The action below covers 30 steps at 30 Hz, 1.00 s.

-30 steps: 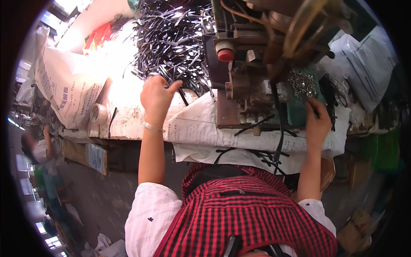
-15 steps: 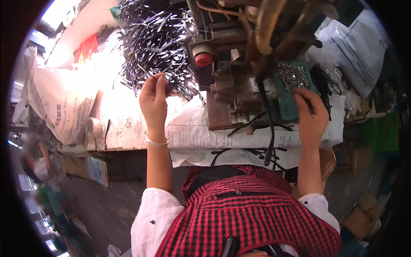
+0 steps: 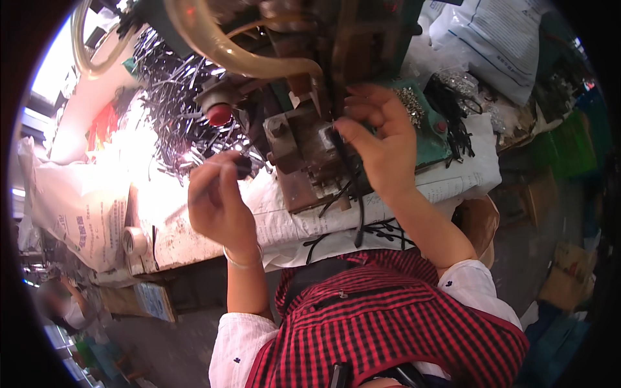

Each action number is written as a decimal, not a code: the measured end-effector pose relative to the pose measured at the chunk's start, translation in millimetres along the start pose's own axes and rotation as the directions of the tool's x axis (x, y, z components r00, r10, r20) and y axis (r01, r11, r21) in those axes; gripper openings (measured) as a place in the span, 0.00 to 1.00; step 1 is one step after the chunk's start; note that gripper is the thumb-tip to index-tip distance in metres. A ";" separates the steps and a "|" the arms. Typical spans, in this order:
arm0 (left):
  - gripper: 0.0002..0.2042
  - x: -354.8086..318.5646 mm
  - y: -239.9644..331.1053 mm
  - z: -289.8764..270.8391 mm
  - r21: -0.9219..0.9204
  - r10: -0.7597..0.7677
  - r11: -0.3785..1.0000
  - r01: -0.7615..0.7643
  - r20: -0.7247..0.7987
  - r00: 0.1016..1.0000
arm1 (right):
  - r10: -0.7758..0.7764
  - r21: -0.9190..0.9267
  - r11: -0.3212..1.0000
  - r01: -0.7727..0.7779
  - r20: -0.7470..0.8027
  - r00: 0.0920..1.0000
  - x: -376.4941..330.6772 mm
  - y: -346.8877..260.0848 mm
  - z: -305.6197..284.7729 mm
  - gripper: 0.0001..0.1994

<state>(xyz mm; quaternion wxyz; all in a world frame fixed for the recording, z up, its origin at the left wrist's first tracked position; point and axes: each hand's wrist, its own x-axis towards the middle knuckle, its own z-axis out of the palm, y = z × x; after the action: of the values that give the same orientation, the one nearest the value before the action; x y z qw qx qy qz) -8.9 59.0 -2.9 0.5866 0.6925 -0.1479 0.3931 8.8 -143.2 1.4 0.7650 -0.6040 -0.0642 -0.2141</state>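
While a red-and-black checked apron (image 3: 388, 323) fills the lower edge, both forearms are raised toward a small bench machine (image 3: 310, 142). The left hand (image 3: 217, 200) is curled nearly closed, and a small dark piece (image 3: 243, 167) is pinched at its fingertips, just short of the machine's metal block. The right hand (image 3: 381, 149) is held loosely open against the machine's front, fingers spread; a thin black strap (image 3: 346, 174) hangs by its thumb, though whether it is actually gripped cannot be told.

Risk, as judged: fingers are kept very close to the working parts, so a pinch could be caused if the machine were cycled early. The dangling strap and black cables (image 3: 352, 223) could be snagged. The small piece could be dropped into the clutter.

A red round button (image 3: 220, 115) is seen left of the block, and a yellowish hose (image 3: 246, 55) is looped overhead. Behind, a heap of shiny metal strips (image 3: 171, 110) is piled, and small silvery parts (image 3: 409, 103) lie on a green tray (image 3: 430, 145). The bench (image 3: 168, 239) is covered with printed paper; a tape roll (image 3: 134, 240) sits at its left. White sacks (image 3: 71, 213) are stacked around, in a crowded workshop.
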 end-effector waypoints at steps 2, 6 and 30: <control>0.09 -3.8 13.1 11.5 0.027 0.240 0.969 -0.245 0.124 0.963 | 0.006 -0.013 1.000 -0.005 0.044 0.999 -2.8 -9.1 1.0 0.23; 0.09 -6.3 37.8 32.7 0.147 0.468 0.790 -0.595 0.482 0.741 | -0.006 -0.038 0.999 0.012 0.166 0.986 -21.4 -37.7 -3.9 0.26; 0.18 -59.6 11.8 26.6 0.078 0.346 0.907 -0.413 0.420 0.839 | -0.076 -0.940 0.178 0.291 0.281 0.957 -3.8 49.3 -123.0 0.05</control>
<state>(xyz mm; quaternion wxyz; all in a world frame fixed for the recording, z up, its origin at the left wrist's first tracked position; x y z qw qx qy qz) -45.5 15.8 -37.5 0.3951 0.7604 -0.3650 0.3640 5.6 -250.5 -76.5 0.1718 -0.9529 -0.0519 -0.2443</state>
